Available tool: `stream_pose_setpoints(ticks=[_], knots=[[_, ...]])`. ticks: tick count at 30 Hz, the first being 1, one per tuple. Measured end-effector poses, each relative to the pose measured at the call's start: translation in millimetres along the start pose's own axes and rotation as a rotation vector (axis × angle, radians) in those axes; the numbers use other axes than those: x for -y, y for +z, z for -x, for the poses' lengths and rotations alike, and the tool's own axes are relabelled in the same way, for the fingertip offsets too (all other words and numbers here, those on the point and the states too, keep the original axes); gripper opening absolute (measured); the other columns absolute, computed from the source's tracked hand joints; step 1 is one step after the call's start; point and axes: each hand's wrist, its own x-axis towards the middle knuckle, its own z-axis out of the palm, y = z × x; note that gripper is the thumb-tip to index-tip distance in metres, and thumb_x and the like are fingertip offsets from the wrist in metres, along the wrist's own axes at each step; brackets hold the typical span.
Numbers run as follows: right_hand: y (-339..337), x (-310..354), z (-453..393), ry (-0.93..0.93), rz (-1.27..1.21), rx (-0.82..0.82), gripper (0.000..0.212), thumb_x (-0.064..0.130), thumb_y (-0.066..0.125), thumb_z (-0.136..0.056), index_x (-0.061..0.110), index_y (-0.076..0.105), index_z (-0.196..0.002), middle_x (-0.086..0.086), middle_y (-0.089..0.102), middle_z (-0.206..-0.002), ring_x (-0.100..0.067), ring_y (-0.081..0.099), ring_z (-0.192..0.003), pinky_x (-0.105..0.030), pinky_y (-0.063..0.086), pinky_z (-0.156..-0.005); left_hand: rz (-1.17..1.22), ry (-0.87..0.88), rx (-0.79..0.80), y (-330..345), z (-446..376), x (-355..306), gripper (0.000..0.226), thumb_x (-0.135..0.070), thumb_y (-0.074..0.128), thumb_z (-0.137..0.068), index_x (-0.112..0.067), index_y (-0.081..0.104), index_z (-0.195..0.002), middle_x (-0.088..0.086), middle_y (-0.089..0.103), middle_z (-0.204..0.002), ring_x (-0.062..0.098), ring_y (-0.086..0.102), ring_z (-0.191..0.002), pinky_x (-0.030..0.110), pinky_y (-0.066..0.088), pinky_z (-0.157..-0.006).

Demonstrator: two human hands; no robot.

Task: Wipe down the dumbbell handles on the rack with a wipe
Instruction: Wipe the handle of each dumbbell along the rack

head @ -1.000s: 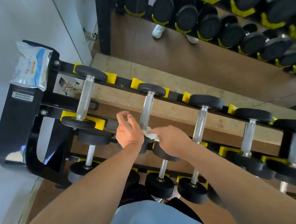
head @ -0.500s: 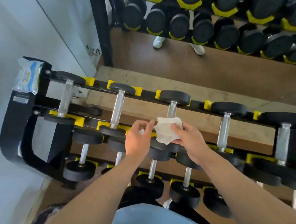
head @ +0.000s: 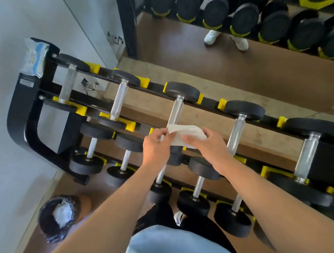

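a: changed since a second ago?

b: plenty. then bunched small against the near end of the second handle (head: pixel 119 101), one to the left of the third handle (head: pixel 176 112). now opened out flat and held across the near end of the third handle itself.

a: meaning the wipe (head: pixel 186 133)?

b: yes. pinched at its left edge by the left hand (head: pixel 156 146), thumb and fingers curled onto it, and pinched at its right edge by the right hand (head: pixel 207 145) the same way. stretched between the two, nothing else held.

a: touching the third handle yet?

b: cannot tell. lying in front of it from this view, covering its lower part, upper part bare and shining above.

a: so for the task?

b: probably second handle finished, third handle next. looks like refolding or presenting a fresh face before wrapping round the bar. fourth handle (head: pixel 236 134), one to the right of the third handle, untouched so far by the look of it, and more beyond that along the rack (head: pixel 16 118).

a: supplies?

b: pack of wipes (head: pixel 34 58) far left of the third handle on the rack's end post; bin (head: pixel 58 215) down left of it, on the floor, with something crumpled and white inside.
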Motion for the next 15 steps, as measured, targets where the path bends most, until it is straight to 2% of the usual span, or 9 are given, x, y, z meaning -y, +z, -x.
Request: stream_pose_setpoints(ticks=[2, 4, 6, 8, 11, 15], knots=[[1.3, 3.4, -7.6, 0.015, 0.001, 0.003, 0.047, 0.044, 0.079, -0.080, 0.006, 0.061, -0.101, -0.009, 0.071, -0.092, -0.015, 0.069, -0.081, -0.030, 0.058, -0.070, 0.006, -0.007, 0.008, -3.0, -13.2, -0.3, 0.011, -0.034, 0.063, -0.095, -0.028, 0.072, -0.098, -0.007, 0.064, -0.075, 0.002, 0.057, -0.060, 0.012, 0.041, -0.051], [2.7, 5.3, -20.4, 0.034, -0.024, 0.014, 0.039, 0.046, 0.072, -0.086, 0.014, 0.058, -0.103, -0.007, 0.071, -0.094, -0.020, 0.070, -0.087, -0.032, 0.061, -0.076, -0.013, 0.001, -0.005, -6.6, -32.1, 1.1, 0.010, -0.033, 0.062, -0.095, -0.028, 0.071, -0.096, -0.007, 0.063, -0.076, 0.008, 0.058, -0.067, 0.016, 0.042, -0.054], [6.8, 10.7, -35.0, 0.031, -0.025, 0.007, 0.034, 0.042, 0.069, -0.090, 0.020, 0.053, -0.111, -0.004, 0.070, -0.100, -0.025, 0.071, -0.087, -0.037, 0.062, -0.077, -0.019, -0.009, -0.027, -10.3, -54.4, 0.6, 0.010, -0.030, 0.062, -0.095, -0.025, 0.070, -0.093, -0.008, 0.063, -0.079, 0.008, 0.057, -0.070, 0.011, 0.040, -0.054], [13.0, 16.6, -50.4, -0.069, 0.185, -0.072, 0.035, 0.041, 0.068, -0.092, 0.026, 0.046, -0.115, 0.002, 0.067, -0.105, -0.020, 0.069, -0.081, -0.038, 0.060, -0.075, -0.038, -0.044, -0.024, -11.5, -79.4, 0.5, 0.012, -0.031, 0.063, -0.095, -0.023, 0.070, -0.093, -0.008, 0.064, -0.083, 0.006, 0.055, -0.070, 0.013, 0.039, -0.053], [21.2, 28.2, -70.3, -0.282, 0.612, -0.173, 0.043, 0.044, 0.072, -0.087, 0.031, 0.044, -0.117, 0.013, 0.058, -0.108, -0.010, 0.058, -0.089, -0.031, 0.047, -0.071, -0.038, -0.122, 0.031, -9.3, -116.7, 1.7, 0.015, -0.037, 0.065, -0.092, -0.025, 0.069, -0.085, -0.004, 0.063, -0.080, 0.012, 0.053, -0.063, 0.024, 0.041, -0.052], [24.6, 27.7, -81.8, -0.402, 1.129, -0.192, 0.044, 0.038, 0.071, -0.088, 0.034, 0.050, -0.127, 0.008, 0.060, -0.112, -0.020, 0.063, -0.093, -0.036, 0.047, -0.071, -0.009, -0.187, 0.071, -4.9, -144.7, 4.6, 0.023, -0.035, 0.069, -0.088, -0.021, 0.064, -0.071, 0.000, 0.059, -0.070, 0.019, 0.048, -0.060, 0.027, 0.039, -0.055]])
